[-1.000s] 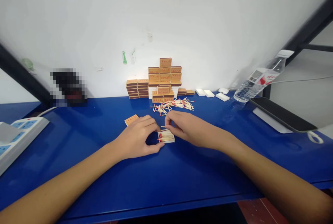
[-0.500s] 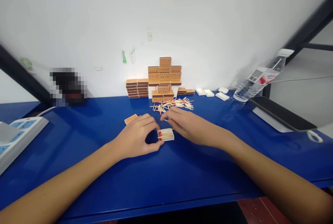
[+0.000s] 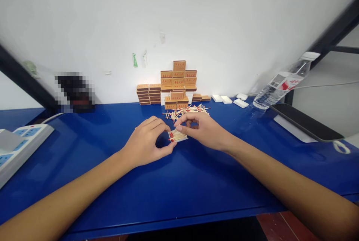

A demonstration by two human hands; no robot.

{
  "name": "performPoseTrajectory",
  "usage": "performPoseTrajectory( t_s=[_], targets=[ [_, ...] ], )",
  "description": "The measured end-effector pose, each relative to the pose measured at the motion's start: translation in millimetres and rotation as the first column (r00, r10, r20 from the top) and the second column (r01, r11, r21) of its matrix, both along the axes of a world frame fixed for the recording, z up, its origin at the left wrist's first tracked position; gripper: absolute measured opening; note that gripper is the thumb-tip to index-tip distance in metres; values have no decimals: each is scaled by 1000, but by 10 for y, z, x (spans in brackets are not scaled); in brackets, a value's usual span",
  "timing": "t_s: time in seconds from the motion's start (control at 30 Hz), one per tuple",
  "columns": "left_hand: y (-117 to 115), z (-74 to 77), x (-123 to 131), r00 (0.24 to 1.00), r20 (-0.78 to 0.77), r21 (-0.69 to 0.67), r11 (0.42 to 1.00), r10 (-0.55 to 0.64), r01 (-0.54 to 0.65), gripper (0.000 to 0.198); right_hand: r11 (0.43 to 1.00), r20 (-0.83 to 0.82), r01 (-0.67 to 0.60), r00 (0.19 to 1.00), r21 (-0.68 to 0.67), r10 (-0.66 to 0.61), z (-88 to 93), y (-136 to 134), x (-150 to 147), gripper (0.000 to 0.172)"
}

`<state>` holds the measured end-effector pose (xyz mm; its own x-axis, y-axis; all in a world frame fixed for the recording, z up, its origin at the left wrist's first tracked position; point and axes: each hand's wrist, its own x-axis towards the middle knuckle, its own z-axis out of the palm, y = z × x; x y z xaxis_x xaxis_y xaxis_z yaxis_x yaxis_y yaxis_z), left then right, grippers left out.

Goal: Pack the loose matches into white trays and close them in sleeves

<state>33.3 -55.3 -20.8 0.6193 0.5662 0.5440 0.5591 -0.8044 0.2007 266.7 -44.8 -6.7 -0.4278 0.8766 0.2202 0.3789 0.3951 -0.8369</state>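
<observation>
My left hand grips a small white matchbox tray by its left end, thumb on the near side and fingers on the far side. Red-tipped matches lie in the tray, heads to the left. At the tray's far edge, the thumb and forefinger of my right hand pinch together on a match, mostly hidden by the fingers. Just beyond that hand, a loose pile of matches is spread on the blue table. An orange matchbox piece is almost wholly covered by my left hand.
Orange matchboxes stand stacked against the wall, with a lower stack on their left. To the right are white trays, a tilted plastic bottle and a black phone-like slab. A power strip lies at left.
My right hand has moved in to the tray, its fingertips now over the far edge. The tray and left hand have shifted slightly away from me, covering the orange piece.
</observation>
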Motion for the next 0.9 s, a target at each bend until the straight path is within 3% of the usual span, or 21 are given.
performPoseTrajectory(
  t_s=[0.2, 0.33, 0.5, 0.77, 0.9],
  targets=[
    [4, 24, 18, 998, 60, 59, 997, 35, -39, 18, 993, -32, 30, 999, -113, -34, -40, -6, -17, 16],
    [-1, 21, 15, 998, 55, 63, 997, 41, -45, 18, 999, 4, 33, 999, 40, -33, -10, -40, -10, 10],
    [-11, 7, 18, 1000, 7, 69, 998, 6, -7, 15, 941, 169, -138, 982, 308, 88, 33, -93, 1, 7],
    [-22, -6, 18, 997, -67, 32, 999, -38, 40, 18, 913, 303, -292, 931, 286, 203, -10, -117, 18, 5],
    [-25, -2, 15, 998, -63, 4, 999, -31, 31, 20, 903, 334, -277, 928, 327, 164, 14, -130, 41, 6]
  ],
)
